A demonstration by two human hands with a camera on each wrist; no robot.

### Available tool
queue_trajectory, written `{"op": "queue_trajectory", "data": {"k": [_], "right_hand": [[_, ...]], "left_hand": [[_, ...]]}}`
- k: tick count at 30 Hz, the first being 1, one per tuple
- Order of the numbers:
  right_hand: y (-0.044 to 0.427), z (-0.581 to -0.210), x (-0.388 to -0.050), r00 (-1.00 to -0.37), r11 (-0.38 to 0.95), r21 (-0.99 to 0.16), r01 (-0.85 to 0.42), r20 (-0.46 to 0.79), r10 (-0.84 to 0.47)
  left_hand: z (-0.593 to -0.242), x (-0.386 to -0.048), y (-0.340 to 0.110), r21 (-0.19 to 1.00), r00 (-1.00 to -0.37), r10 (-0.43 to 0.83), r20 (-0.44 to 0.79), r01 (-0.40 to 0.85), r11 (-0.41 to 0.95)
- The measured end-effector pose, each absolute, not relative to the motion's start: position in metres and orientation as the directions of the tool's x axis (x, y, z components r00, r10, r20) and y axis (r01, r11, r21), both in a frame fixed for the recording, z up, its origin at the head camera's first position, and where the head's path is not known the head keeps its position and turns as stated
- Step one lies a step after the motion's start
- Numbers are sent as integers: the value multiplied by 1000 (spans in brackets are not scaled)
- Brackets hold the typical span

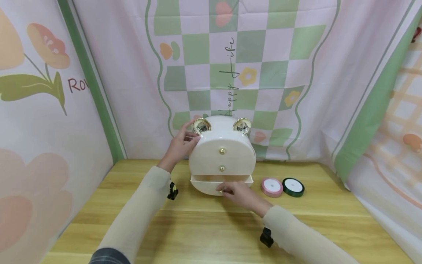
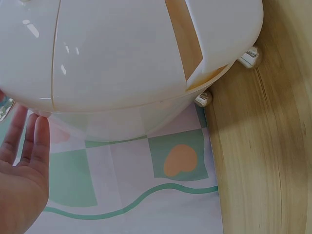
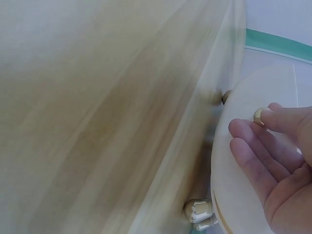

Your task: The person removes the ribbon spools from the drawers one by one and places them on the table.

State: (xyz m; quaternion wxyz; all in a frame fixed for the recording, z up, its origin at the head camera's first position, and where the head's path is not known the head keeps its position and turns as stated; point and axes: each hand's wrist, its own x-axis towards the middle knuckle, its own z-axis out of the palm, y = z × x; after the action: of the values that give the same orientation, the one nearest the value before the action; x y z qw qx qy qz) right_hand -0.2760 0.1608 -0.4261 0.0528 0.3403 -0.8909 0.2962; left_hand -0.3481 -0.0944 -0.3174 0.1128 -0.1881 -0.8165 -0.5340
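A white rounded box (image 1: 211, 157) with gold ears and gold knobs stands on the table, its bottom drawer (image 1: 206, 186) pulled partly out. My left hand (image 1: 181, 143) rests on the box's upper left side by the gold ear (image 1: 202, 126); in the left wrist view the fingers of that hand (image 2: 24, 170) lie extended against the box's edge (image 2: 112, 73). The small gold knob (image 3: 259, 117) of the drawer is pinched between thumb and fingers of my right hand (image 3: 278, 161), also seen low at the drawer front in the head view.
To the right of the box, a pink-edged ribbon roll (image 1: 271, 186) and a dark green one (image 1: 293, 186) lie side by side on the wooden table (image 1: 204, 231). A patterned curtain (image 1: 194, 47) hangs behind the box.
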Motion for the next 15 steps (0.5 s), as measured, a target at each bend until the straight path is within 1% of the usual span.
{"op": "queue_trajectory", "data": {"k": [3, 8, 10, 15], "right_hand": [[162, -428, -274, -757, 577, -505, -642, 302, -579], [163, -428, -270, -719, 528, -505, -683, 339, -607], [164, -428, -268, -715, 521, -507, -687, 344, -608], [165, -429, -260, -737, 539, -520, -663, 326, -592]], "left_hand": [[-317, -348, -94, 830, -904, 186, 385, 428, 359], [-316, -348, -94, 825, -904, 183, 386, 427, 369], [-316, -348, -94, 825, -905, 183, 384, 425, 372], [-316, -348, -94, 825, -905, 183, 384, 425, 372]]}}
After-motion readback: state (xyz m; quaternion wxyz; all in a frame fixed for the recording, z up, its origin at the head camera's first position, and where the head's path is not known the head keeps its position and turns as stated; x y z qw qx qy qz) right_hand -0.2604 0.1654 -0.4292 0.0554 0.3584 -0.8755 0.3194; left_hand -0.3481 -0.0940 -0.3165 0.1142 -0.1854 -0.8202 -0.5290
